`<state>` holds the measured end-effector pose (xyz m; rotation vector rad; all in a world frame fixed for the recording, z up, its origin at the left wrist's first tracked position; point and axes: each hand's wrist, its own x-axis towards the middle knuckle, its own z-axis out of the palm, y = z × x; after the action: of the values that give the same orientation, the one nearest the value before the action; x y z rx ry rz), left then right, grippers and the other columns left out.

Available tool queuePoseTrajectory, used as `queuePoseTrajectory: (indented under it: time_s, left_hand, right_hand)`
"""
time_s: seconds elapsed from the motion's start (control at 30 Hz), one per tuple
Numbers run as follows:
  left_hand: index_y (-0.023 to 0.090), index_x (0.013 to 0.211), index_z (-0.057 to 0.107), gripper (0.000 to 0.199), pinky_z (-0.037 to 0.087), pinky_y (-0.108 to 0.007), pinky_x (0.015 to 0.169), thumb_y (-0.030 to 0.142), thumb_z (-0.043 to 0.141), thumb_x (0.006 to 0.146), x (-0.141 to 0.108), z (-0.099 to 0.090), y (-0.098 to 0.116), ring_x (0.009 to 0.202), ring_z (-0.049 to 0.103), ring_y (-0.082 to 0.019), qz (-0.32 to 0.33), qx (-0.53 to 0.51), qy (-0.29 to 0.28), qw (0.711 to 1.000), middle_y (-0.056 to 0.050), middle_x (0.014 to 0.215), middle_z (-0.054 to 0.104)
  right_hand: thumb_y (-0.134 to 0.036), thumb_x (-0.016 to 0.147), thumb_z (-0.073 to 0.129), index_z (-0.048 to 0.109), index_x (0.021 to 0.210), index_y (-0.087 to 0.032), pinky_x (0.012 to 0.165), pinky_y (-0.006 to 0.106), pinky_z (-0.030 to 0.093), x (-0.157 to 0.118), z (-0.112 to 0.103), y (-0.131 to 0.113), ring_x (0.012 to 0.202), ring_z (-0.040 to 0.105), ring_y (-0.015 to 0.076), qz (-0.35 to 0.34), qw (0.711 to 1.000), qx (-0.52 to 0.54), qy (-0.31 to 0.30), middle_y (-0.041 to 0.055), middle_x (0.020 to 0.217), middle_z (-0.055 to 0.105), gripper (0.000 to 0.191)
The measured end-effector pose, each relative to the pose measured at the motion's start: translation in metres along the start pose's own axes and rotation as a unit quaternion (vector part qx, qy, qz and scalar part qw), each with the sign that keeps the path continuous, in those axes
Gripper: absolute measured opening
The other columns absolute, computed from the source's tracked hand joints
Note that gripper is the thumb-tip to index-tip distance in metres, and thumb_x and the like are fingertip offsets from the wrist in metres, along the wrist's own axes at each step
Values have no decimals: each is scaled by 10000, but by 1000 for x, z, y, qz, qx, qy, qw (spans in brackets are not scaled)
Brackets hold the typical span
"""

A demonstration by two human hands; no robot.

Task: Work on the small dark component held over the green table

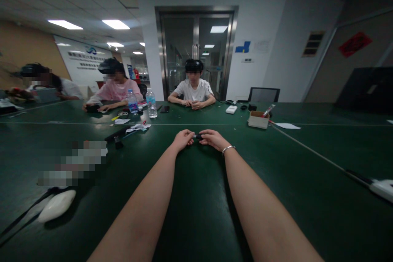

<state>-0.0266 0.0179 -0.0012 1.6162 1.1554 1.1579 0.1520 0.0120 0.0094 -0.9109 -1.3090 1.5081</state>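
Both hands meet above the green table (pixel 202 196), arms stretched forward. Between them is a small black object (pixel 198 136) with a greyish part at its left end; it is too small to tell its kind. My left hand (pixel 183 139) pinches the greyish end. The fingers of my right hand (pixel 214 139) are closed on the black end, and a silver bracelet (pixel 229 149) circles that wrist. Fingers hide part of the object.
A small box (pixel 258 120) with pens stands ahead right, near a white paper (pixel 287 125). Water bottles (pixel 151 103) stand ahead left. A white rounded device (pixel 57 206) with a black strap lies at left. Several people sit across the table, one person (pixel 193 90) directly opposite.
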Motion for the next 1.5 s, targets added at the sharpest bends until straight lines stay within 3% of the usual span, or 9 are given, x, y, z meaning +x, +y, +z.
queuePoseTrajectory:
  time_s: [0.83,1.07,1.23,1.37,1.5]
  left_hand:
    - [148,608,549,334,346,-203,406,400,503,822,-2,-1,4,359,426,-74,-39,132,38,990,15,469,519]
    - [144,641,566,313,360,-203,426,401,516,812,-2,1,6,380,453,-79,-56,146,37,987,12,484,538]
    - [141,709,542,249,377,-195,448,344,482,841,-1,3,1,411,469,-75,-21,89,38,995,25,493,522]
    - [139,801,526,140,409,-184,495,274,561,798,0,4,-2,477,502,-65,-5,-8,24,1000,23,572,547]
    - [140,818,537,181,424,-184,520,255,645,730,0,4,-1,529,525,-66,-19,-30,19,999,8,644,569]
  right_hand:
    - [54,732,620,551,870,-101,570,187,567,-2,-1,1,612,679,129,-14,1000,-8,-25,42,713,649,219]
    - [79,733,591,539,865,-105,554,180,566,-2,1,0,600,679,125,-5,1000,-22,-17,28,704,648,232]
    - [3,768,614,550,877,-96,539,182,566,-1,3,0,569,673,126,2,1000,-23,7,37,657,653,161]
    - [-50,787,626,564,909,-86,524,204,568,-1,4,-1,552,673,147,11,1000,-12,17,59,620,657,141]
    - [-61,798,619,581,909,-68,522,200,562,-3,5,-4,548,669,149,13,1000,-7,11,86,619,665,118]
